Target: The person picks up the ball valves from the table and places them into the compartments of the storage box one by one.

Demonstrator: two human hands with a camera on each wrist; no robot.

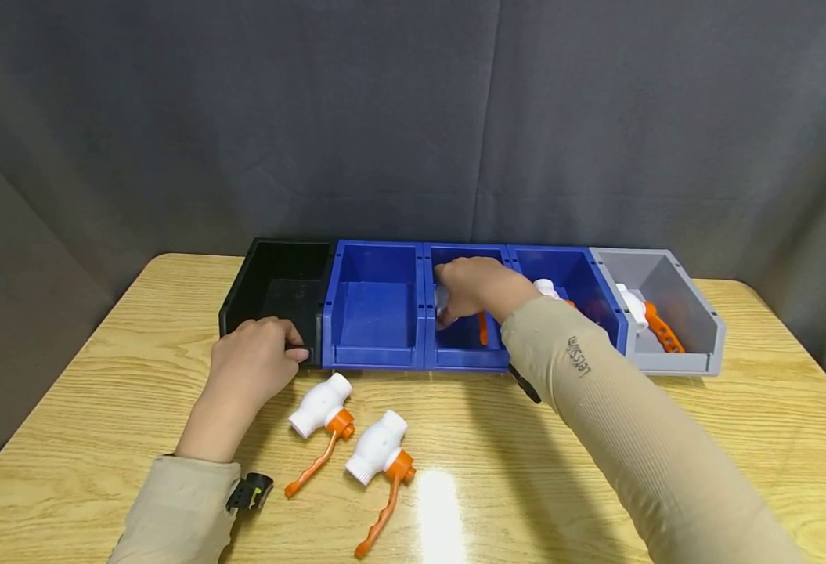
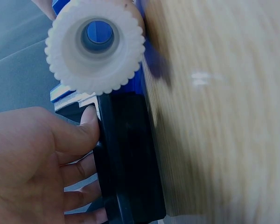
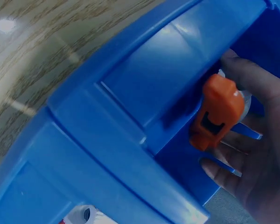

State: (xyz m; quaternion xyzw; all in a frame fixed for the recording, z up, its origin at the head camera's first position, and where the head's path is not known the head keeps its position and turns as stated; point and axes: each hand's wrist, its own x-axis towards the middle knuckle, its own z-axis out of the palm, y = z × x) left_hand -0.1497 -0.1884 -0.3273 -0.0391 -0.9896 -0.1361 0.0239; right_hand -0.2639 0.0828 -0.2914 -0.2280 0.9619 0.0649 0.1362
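My right hand (image 1: 474, 283) reaches into the middle blue bin (image 1: 463, 359) and grips a white ball valve with an orange handle (image 3: 218, 109). Thumb and fingers lie around its white body, which they mostly hide. My left hand (image 1: 252, 354) rests on the front rim of the black bin (image 1: 243, 294). In the left wrist view its thumb and loosely extended fingers touch that rim. On the table near this hand lie two more ball valves, one closer to the bins (image 1: 319, 405) and one nearer me (image 1: 379, 448), orange handles pointing toward me.
The bins stand side by side along the back of the wooden table (image 1: 88, 407). Another blue bin (image 1: 376, 313) sits beside the black one. A ball valve (image 1: 546, 288) lies in the right blue bin, partly behind my forearm; another (image 1: 634, 307) is in the grey bin (image 1: 710, 333).
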